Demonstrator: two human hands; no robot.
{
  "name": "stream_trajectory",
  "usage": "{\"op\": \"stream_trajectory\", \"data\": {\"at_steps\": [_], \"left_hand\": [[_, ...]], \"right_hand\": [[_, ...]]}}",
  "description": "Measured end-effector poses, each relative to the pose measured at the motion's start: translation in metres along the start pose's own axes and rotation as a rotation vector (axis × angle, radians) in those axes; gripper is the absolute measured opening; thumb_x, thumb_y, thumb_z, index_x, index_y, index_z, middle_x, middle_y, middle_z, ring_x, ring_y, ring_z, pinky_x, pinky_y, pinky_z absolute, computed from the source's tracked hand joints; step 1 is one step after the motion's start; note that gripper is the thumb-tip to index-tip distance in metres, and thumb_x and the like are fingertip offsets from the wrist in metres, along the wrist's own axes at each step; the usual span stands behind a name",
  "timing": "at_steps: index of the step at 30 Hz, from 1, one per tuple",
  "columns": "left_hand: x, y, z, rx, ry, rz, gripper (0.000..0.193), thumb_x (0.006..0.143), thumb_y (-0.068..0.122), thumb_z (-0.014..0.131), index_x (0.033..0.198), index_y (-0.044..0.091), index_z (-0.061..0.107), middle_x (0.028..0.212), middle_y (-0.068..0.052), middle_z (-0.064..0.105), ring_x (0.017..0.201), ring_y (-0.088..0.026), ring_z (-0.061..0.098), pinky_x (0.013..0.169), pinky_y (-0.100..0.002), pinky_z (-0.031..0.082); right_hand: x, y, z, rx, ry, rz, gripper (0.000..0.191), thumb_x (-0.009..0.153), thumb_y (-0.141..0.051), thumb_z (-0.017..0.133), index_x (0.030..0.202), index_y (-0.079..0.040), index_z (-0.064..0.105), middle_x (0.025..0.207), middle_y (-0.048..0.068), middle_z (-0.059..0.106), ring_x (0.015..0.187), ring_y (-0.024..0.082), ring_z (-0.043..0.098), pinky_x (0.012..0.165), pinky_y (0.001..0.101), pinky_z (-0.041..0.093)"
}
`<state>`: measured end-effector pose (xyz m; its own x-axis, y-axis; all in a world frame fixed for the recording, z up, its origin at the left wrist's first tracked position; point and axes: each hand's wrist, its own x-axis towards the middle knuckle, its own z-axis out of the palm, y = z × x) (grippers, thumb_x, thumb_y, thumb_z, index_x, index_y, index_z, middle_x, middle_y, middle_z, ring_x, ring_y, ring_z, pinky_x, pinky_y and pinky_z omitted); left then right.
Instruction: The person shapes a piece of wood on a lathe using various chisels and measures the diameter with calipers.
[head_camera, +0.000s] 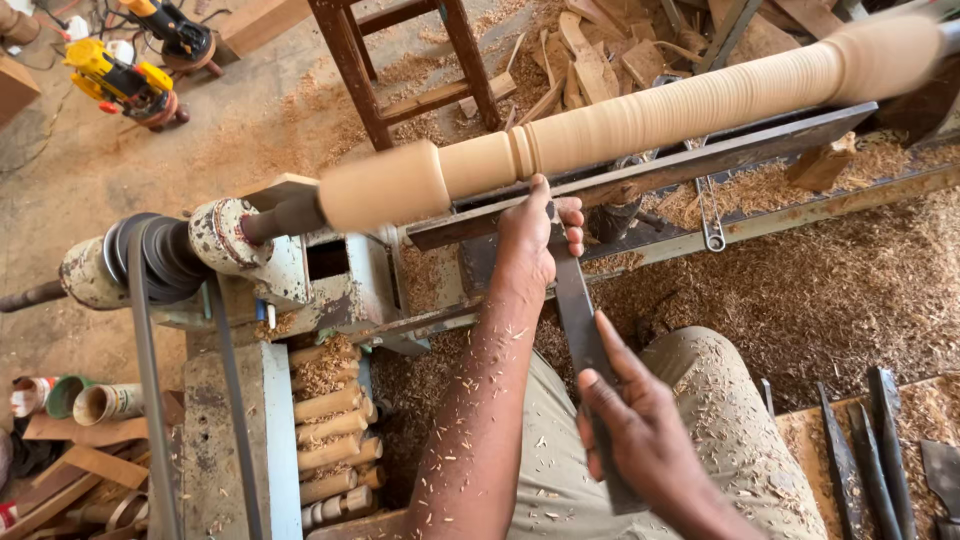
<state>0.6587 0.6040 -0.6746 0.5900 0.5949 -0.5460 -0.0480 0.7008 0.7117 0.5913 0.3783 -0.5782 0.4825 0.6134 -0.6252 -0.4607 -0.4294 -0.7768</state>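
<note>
Hands gripped the chisel (578, 310): left hand (530, 235) at the tool rest (640, 175), right hand (640, 430) lower; spindle (640, 110) mostly rounded, beads just begun.

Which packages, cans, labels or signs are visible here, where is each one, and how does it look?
Labelled can: far left on the floor, lying down, white with red.
Green container: beside it, round and open.
Tan tube: next right, lying down, open end showing, label unreadable.
No signs or screens.

My only view: head camera, looking steeply down and forward over lathe (300, 260). Close range, lathe fills frame centre; sawdust floor (830, 290) beyond lathe, my lap just below it.
</note>
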Motion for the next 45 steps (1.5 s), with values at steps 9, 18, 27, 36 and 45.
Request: {"op": "stream_trajectory", "data": {"at_steps": [9, 18, 27, 36, 45], "left_hand": [[0.004, -0.005, 0.006, -0.071, -0.007, 0.004, 0.061, 0.105, 0.047, 0.05, 0.09, -0.009, 0.068, 0.06, -0.012, 0.062, 0.041, -0.018, 0.054, 0.035, -0.033, 0.043], [0.007, -0.011, 0.019, -0.157, 0.066, 0.023, 0.062, 0.106, 0.047, 0.049, 0.084, -0.007, 0.067, 0.063, -0.015, 0.065, 0.041, -0.02, 0.055, 0.036, -0.034, 0.046], [0.008, -0.01, 0.009, -0.102, 0.005, -0.013, 0.064, 0.108, 0.048, 0.045, 0.087, -0.008, 0.067, 0.063, -0.012, 0.064, 0.044, -0.019, 0.056, 0.038, -0.034, 0.045], [-0.003, -0.008, 0.038, -0.33, 0.182, -0.04, 0.05, 0.105, 0.049, 0.042, 0.091, 0.004, 0.056, 0.066, -0.016, 0.064, 0.046, -0.024, 0.057, 0.042, -0.04, 0.047], [0.009, -0.011, 0.006, -0.12, 0.006, -0.033, 0.068, 0.105, 0.054, 0.047, 0.088, -0.008, 0.07, 0.064, -0.012, 0.063, 0.046, -0.021, 0.057, 0.041, -0.037, 0.05]], "right_hand": [[0.007, -0.004, -0.008, -0.038, 0.015, 0.043, 0.078, 0.097, -0.025, 0.055, 0.167, -0.037, 0.023, 0.053, 0.008, 0.057, 0.036, 0.017, 0.048, 0.034, 0.0315, 0.042], [0.01, -0.023, -0.042, -0.063, -0.062, 0.016, 0.077, 0.096, -0.029, 0.06, 0.167, -0.033, 0.029, 0.053, 0.005, 0.054, 0.038, 0.013, 0.046, 0.037, 0.0286, 0.04], [0.006, -0.01, -0.035, -0.017, -0.07, -0.012, 0.076, 0.097, -0.028, 0.058, 0.167, -0.034, 0.028, 0.054, 0.005, 0.054, 0.037, 0.014, 0.048, 0.036, 0.0293, 0.041], [0.026, -0.047, -0.111, -0.156, -0.217, 0.057, 0.068, 0.097, -0.027, 0.057, 0.161, -0.034, 0.034, 0.053, 0.004, 0.054, 0.035, 0.015, 0.049, 0.031, 0.0302, 0.042], [0.017, -0.006, -0.05, -0.122, -0.088, 0.043, 0.075, 0.099, -0.026, 0.056, 0.165, -0.034, 0.023, 0.056, 0.006, 0.057, 0.039, 0.015, 0.051, 0.038, 0.0304, 0.044]]}}
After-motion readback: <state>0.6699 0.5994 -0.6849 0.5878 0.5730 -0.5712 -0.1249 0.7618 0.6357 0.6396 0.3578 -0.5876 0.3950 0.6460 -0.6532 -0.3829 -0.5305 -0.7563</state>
